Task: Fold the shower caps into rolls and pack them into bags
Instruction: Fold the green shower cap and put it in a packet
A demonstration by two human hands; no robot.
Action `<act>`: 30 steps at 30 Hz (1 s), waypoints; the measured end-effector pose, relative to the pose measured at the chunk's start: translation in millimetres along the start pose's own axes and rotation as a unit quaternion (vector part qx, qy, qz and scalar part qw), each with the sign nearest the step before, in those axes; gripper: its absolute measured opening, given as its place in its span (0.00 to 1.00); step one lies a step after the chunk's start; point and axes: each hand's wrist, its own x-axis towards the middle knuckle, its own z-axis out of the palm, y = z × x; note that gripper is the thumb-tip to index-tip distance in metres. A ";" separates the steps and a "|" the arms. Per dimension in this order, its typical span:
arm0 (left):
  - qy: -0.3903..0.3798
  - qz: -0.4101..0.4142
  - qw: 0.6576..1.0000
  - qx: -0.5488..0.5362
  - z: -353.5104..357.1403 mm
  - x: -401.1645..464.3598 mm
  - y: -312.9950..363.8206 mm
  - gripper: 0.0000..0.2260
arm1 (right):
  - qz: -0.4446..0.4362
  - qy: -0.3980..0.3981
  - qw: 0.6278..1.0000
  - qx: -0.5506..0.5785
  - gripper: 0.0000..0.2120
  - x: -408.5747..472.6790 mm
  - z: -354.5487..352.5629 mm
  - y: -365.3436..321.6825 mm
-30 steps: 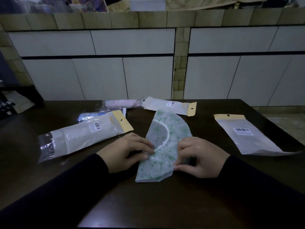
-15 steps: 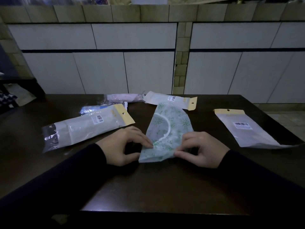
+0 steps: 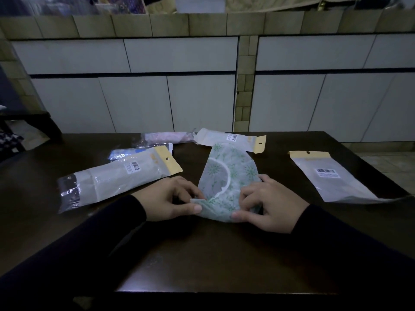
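A pale green shower cap [image 3: 231, 169] with a leaf print and a white elastic rim lies folded flat in the middle of the dark table [image 3: 202, 254]. Its near end is turned up into the start of a roll. My left hand [image 3: 170, 198] pinches the roll's left end between thumb and fingers. My right hand [image 3: 269, 203] pinches the right end the same way. A flat bag [image 3: 332, 176] with a yellow header lies to the right, seemingly with nothing in it.
To the left lies a filled bag [image 3: 116, 178] with a yellow header, a bluish packet [image 3: 134, 152] behind it. A pink packed roll [image 3: 168, 138] and another filled bag [image 3: 231, 140] lie at the far edge. White cabinet doors [image 3: 179, 102] stand beyond the table.
The cap's near end has been folded up away from me and has begun to roll, so the cap looks shorter. Both hands have stayed at its two sides.
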 end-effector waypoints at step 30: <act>0.083 0.049 0.992 0.083 9.0 5.1 4.2 0.09 | 0.053 -0.012 0.998 0.018 0.16 -2.6 -1.2 -22.6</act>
